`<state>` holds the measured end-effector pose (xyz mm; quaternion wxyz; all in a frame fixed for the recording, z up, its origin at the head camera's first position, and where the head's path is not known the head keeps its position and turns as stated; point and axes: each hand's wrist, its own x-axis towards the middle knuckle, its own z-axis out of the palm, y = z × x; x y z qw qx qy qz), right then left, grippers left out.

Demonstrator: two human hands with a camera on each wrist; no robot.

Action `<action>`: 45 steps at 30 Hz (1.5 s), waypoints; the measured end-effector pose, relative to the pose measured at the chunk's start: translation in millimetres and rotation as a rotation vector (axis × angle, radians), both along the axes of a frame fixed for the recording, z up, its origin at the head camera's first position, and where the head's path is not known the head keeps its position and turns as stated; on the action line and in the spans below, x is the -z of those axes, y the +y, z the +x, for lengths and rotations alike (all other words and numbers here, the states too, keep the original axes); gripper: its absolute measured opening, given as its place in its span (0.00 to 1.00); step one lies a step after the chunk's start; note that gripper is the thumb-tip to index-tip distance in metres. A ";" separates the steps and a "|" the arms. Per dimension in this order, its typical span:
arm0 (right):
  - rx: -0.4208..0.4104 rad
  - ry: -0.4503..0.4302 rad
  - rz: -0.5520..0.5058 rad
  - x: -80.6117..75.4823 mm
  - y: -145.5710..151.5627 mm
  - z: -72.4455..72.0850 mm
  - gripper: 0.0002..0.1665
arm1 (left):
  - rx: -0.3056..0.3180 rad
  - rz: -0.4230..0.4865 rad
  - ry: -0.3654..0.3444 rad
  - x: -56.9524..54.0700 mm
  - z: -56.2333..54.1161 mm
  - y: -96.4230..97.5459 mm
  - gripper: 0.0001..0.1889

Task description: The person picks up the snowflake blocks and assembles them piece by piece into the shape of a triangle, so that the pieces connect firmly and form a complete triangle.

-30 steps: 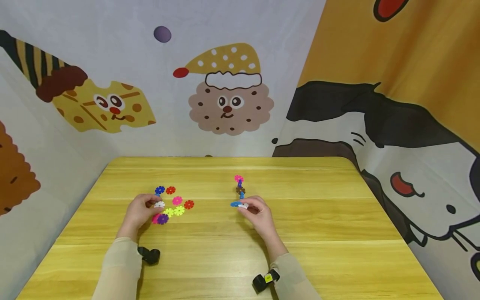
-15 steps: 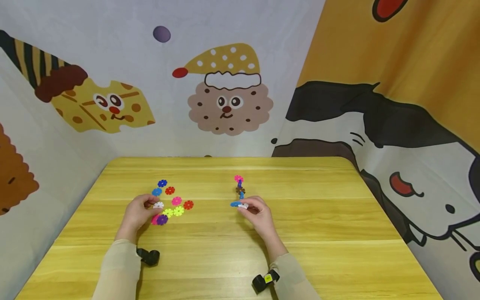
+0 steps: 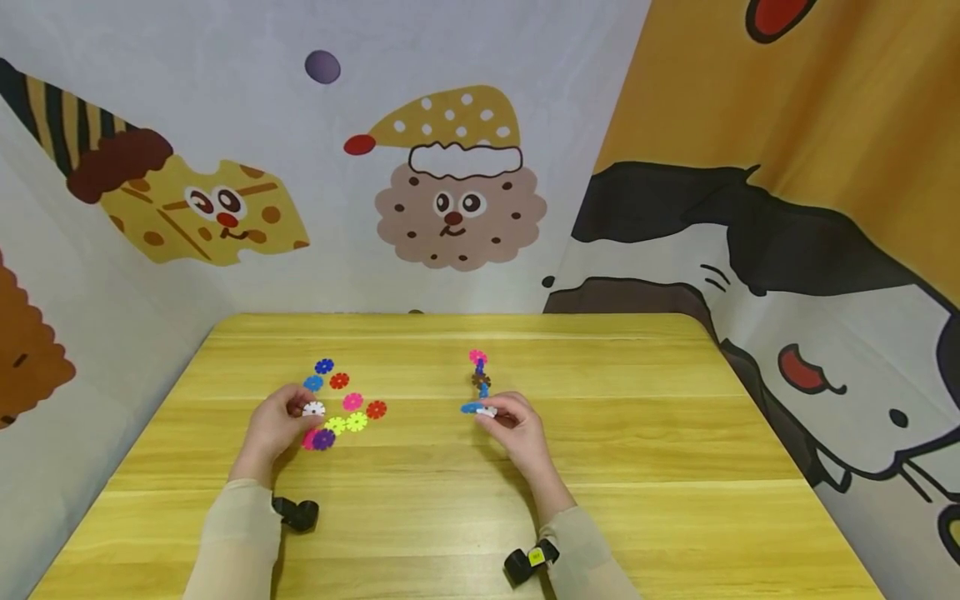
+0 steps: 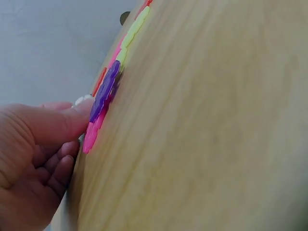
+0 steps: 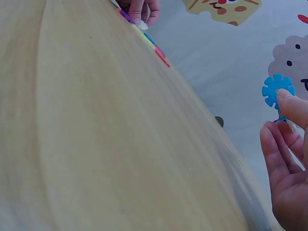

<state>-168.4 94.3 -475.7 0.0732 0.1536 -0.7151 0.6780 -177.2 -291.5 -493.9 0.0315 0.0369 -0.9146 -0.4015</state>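
My left hand (image 3: 276, 421) pinches a white notched plastic disc (image 3: 313, 409) at the left of the table, over a group of loose discs. In the left wrist view, the white disc (image 4: 83, 99) shows past my thumb, behind a purple disc (image 4: 104, 91) lying on a pink one (image 4: 91, 137). At the middle, my right hand (image 3: 519, 427) pinches a chain of interlocking discs by its near end, beside a light blue disc (image 3: 472, 408) and a white one (image 3: 490, 412). Farther along come a brown disc (image 3: 481, 381) and a pink disc (image 3: 477, 357) at the far end.
Several loose discs lie around my left hand: dark blue (image 3: 324, 366), light blue (image 3: 313, 382), red (image 3: 377, 409), pink (image 3: 353, 402) and yellow (image 3: 356, 422). The wooden table (image 3: 637, 467) runs back to a cartoon-printed curtain (image 3: 322, 150).
The dark blue disc has slid away from me, and the light blue one now shows beside my left fingers. My left hand has shifted slightly left with the white disc. My right hand stays put.
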 end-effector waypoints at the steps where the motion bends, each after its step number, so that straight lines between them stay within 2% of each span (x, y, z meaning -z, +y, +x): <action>1: -0.001 0.001 -0.002 0.2 -0.1 -0.1 0.13 | -0.013 0.000 0.006 -0.4 0.3 0.3 0.13; 5: 0.002 0.000 0.000 1.2 -0.2 -0.3 0.13 | -0.050 -0.007 0.035 -5.6 2.9 3.8 0.12; 10: 0.008 0.002 0.008 1.6 -0.5 -0.5 0.13 | -0.062 0.017 0.085 -20.6 5.1 17.9 0.12; 12: 0.009 0.004 0.010 1.4 -0.7 -0.7 0.13 | -0.040 0.056 0.108 -27.6 4.6 28.2 0.13; 16: 0.017 0.006 0.011 1.1 -0.9 -0.8 0.13 | 0.061 0.181 0.113 -35.5 1.6 56.0 0.14; 23: 0.026 0.008 0.007 2.7 -1.0 -0.8 0.13 | 0.224 0.345 0.067 -35.4 -1.1 111.5 0.14; 30: 0.041 0.012 0.010 5.1 -0.8 -2.2 0.13 | 0.328 0.414 0.063 -34.2 -1.7 153.2 0.14; 35: 0.030 0.000 -0.001 4.7 0.1 -1.9 0.13 | 0.327 0.444 0.057 -33.7 -1.2 167.7 0.14; 43: 0.009 -0.022 -0.010 4.1 -0.8 -2.1 0.13 | 0.354 0.515 0.028 -33.6 0.7 173.4 0.14; 45: 0.009 -0.014 -0.014 11.4 -0.7 -5.5 0.13 | 0.364 0.550 0.010 -32.4 0.9 173.9 0.14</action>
